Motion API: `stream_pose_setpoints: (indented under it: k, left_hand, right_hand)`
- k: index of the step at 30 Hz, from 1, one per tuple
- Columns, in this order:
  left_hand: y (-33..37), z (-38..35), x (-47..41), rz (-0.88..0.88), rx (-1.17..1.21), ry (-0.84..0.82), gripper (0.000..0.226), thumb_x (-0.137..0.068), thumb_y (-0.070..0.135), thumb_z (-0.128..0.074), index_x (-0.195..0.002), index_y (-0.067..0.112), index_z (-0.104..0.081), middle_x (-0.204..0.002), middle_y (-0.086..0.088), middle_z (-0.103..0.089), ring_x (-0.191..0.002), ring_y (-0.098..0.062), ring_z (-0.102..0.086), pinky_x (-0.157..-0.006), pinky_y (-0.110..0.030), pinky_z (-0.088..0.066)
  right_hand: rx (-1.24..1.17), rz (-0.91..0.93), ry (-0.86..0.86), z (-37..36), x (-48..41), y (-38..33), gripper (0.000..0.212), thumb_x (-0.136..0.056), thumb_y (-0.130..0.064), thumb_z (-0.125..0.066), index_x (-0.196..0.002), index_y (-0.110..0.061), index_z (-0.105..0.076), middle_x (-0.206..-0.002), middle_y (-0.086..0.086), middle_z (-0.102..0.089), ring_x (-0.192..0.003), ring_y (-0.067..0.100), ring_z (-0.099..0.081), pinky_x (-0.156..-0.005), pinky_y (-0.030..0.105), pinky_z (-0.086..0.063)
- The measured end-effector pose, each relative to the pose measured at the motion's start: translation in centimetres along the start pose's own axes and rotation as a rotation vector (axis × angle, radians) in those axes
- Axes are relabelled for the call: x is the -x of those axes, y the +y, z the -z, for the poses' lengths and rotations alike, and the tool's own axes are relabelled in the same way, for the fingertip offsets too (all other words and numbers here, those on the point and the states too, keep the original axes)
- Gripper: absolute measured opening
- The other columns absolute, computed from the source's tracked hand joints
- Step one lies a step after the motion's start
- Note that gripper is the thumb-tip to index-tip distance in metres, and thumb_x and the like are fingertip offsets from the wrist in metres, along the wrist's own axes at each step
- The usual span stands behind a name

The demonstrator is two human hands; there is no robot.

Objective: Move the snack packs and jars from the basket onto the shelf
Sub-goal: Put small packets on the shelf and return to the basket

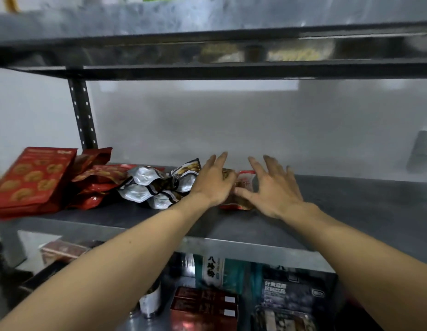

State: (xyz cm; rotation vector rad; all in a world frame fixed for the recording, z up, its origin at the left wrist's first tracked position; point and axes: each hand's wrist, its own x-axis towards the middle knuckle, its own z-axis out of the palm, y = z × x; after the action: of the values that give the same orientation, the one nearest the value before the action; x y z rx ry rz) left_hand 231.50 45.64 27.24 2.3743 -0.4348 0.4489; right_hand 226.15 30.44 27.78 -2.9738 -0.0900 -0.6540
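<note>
One red snack pack (pixel 245 180) lies flat, lengthwise front-to-back.

Matt grey metal shelf (pixel 351 199), glossy foil packs (pixel 148 185)

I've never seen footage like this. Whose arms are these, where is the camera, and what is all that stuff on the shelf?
There is no machine here. These are a person's two bare arms, filmed by one wide-angle camera worn on the head, looking forward and down. The left hand and right hand reach with spread fingers to a small red snack pack lying on the grey shelf. They seem to touch it rather than grip it, though the picture is blurred. To the left lie silver pouches, red packs and a large red biscuit pack. Dark red boxes sit below.
</note>
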Motion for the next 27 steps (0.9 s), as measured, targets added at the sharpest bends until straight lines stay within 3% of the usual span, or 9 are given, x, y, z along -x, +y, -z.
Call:
stream_pose_setpoints:
  k: [4,9,15,20,27]
  left_hand:
    - [0.5,2.3,3.7,-0.091,-0.103,0.065,0.064,-0.097,0.049,-0.042,-0.153,0.033,-0.016,-0.162,-0.002,-0.011,-0.149,-0.023,-0.011,-0.120,-0.043,-0.018]
    - [-0.2,6.6,9.1,-0.124,-0.201,0.151,0.062,-0.097,0.048,-0.044,-0.152,0.032,-0.020,-0.161,-0.003,-0.017,-0.148,-0.022,-0.016,-0.118,-0.040,-0.022]
    - [-3.0,14.4,19.0,-0.101,-0.298,0.271,0.065,-0.095,0.050,-0.047,-0.152,0.032,-0.022,-0.159,-0.003,-0.023,-0.146,-0.021,-0.021,-0.114,-0.039,-0.026]
    - [-8.5,21.5,29.3,0.025,-0.377,0.294,0.067,-0.094,0.052,-0.047,-0.152,0.034,-0.021,-0.161,0.000,-0.019,-0.147,-0.021,-0.017,-0.115,-0.043,-0.022]
    - [-17.1,31.2,42.6,0.308,-0.443,0.381,0.065,-0.094,0.051,-0.049,-0.151,0.033,-0.026,-0.160,-0.001,-0.022,-0.146,-0.022,-0.020,-0.115,-0.048,-0.022]
  right_hand:
    - [-0.019,0.043,0.030,1.1,2.1,-1.1,0.089,-0.085,-0.076,-0.040,-0.155,-0.033,-0.005,-0.163,0.011,-0.004,-0.150,0.029,-0.002,-0.120,0.052,-0.004]
    - [-0.038,0.058,0.043,3.2,6.0,-4.5,0.091,-0.082,-0.080,-0.037,-0.154,-0.034,-0.007,-0.163,0.009,-0.005,-0.151,0.027,-0.001,-0.120,0.051,-0.003]
    - [-0.082,0.158,0.131,4.9,11.5,-14.1,0.088,-0.083,-0.079,-0.035,-0.154,-0.034,-0.010,-0.161,0.009,-0.016,-0.149,0.025,-0.011,-0.120,0.051,-0.010]
    - [-0.179,0.282,0.091,4.0,17.3,-25.1,0.085,-0.086,-0.075,-0.037,-0.155,-0.032,-0.010,-0.162,0.006,-0.015,-0.150,0.021,-0.010,-0.121,0.048,-0.008]
    - [-0.381,0.492,-0.003,1.4,23.6,-39.7,0.083,-0.087,-0.069,-0.046,-0.153,-0.024,-0.023,-0.153,0.003,-0.037,-0.141,0.022,-0.032,-0.113,0.043,-0.027]
